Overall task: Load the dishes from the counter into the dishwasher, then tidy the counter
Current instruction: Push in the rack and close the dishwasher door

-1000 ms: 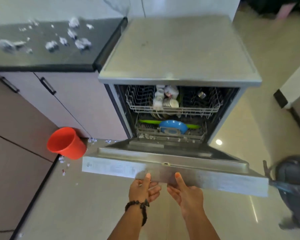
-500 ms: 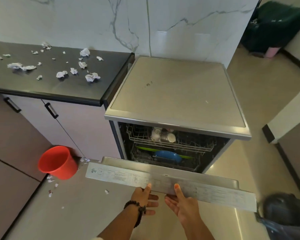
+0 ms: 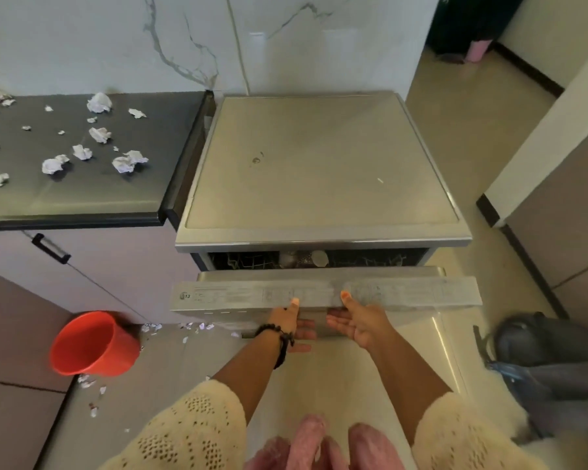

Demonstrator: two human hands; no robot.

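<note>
Nearly shut: stainless-steel dishwasher door (image 3: pixel 323 295), raised from beneath by left hand (image 3: pixel 291 325) and right hand (image 3: pixel 360 323), thumbs over its top edge, fingers cupped under, likely for an even push. White cups (image 3: pixel 302 258) glimpsed through the gap. Crumpled paper scraps (image 3: pixel 124 162) across dark counter (image 3: pixel 82 195), near its right edge. Red bucket (image 3: pixel 92 344) on beige floor.
</note>
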